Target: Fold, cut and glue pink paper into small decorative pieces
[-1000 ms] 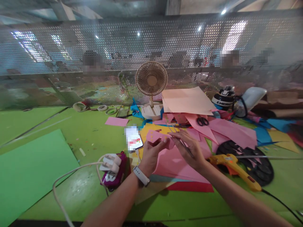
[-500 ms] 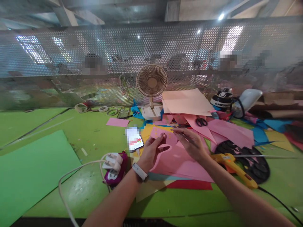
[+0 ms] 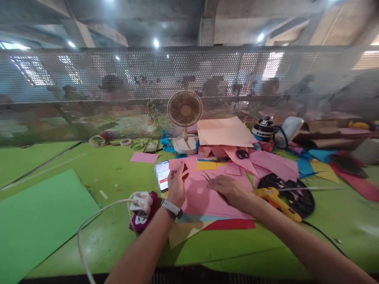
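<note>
Between the fingers of my left hand [image 3: 177, 185] is a small pink paper piece [image 3: 191, 163] with yellow marks on it, raised over the pile. My right hand [image 3: 227, 188] is closed round thin tweezers [image 3: 207, 177], whose two tips point left, apart from the pink piece. Below both hands lies a large pink paper sheet [image 3: 197, 201], with a small pink square [image 3: 233, 169] and a yellow sheet [image 3: 207, 165] near its far edge. Just left of my left hand a lit phone [image 3: 162, 177] rests on the table.
A yellow glue gun [image 3: 280, 203] lies by a black round tray [image 3: 304, 197] on the right. Black-handled scissors [image 3: 242, 154] rest on pink paper. A small fan [image 3: 185, 110] stands at the back. White plugs [image 3: 141, 203] with a cable and a green sheet [image 3: 50, 221] are left.
My left hand has shifted left with the pink piece, which now overlaps the phone's edge. My right hand has drawn back from the piece and lowered with the tweezers. The view has tilted up.
</note>
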Tool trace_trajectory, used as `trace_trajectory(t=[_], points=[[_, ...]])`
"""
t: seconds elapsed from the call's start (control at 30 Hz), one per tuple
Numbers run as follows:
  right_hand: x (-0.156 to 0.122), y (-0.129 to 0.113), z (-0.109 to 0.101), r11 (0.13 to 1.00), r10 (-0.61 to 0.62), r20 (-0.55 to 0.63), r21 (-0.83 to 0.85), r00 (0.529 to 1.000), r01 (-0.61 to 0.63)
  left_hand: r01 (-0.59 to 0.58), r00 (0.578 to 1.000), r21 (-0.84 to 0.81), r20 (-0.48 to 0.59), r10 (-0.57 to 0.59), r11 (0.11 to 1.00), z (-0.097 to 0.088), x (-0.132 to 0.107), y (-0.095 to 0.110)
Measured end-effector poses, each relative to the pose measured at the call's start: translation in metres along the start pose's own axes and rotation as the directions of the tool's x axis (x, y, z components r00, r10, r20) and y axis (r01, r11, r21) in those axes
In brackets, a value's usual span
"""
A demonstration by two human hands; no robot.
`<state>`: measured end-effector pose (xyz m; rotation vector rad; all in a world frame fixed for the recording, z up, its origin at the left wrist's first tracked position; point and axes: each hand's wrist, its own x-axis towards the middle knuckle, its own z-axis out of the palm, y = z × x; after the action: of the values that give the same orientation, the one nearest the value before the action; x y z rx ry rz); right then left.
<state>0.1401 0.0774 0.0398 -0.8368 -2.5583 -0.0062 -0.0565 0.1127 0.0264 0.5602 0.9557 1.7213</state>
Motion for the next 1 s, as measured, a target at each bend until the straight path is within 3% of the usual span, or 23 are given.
trace_trajectory(t=[0.07, 0.17, 0.27, 0.4, 0.5, 0.6, 1.0], points=[[-0.012, -0.003, 0.007, 0.999, -0.007, 0.046, -0.045, 0.999, 0.010, 0.022, 1.000, 0.010, -0.003, -0.022, 1.000, 0.000, -0.001, -0.002], [-0.039, 0.000, 0.000, 0.995, 0.023, 0.001, -0.100, 1.000, -0.022, 0.038, 0.999, -0.001, 0.015, -0.038, 0.999, 0.001, -0.003, -0.003], [-0.080, 0.011, -0.023, 0.946, 0.239, -0.149, -0.188, 0.960, -0.265, 0.057, 0.998, -0.027, 0.017, -0.057, 0.998, 0.003, -0.004, -0.001], [-0.135, 0.027, -0.049, 0.690, 0.609, -0.232, -0.319, 0.759, -0.650, 0.075, 0.997, -0.062, 0.016, -0.075, 0.995, 0.007, -0.006, 0.002], [-0.155, 0.030, -0.051, 0.541, 0.769, -0.160, -0.353, 0.619, -0.764, 0.080, 0.996, -0.072, 0.032, -0.078, 0.994, 0.010, -0.009, 0.003], [-0.156, 0.029, -0.046, 0.495, 0.841, -0.051, -0.332, 0.539, -0.803, 0.088, 0.996, -0.062, 0.028, -0.087, 0.994, 0.010, -0.012, 0.004], [-0.159, 0.051, -0.042, 0.569, 0.822, 0.139, -0.205, 0.552, -0.796, 0.114, 0.992, -0.035, 0.064, -0.112, 0.993, 0.007, -0.008, -0.002]])
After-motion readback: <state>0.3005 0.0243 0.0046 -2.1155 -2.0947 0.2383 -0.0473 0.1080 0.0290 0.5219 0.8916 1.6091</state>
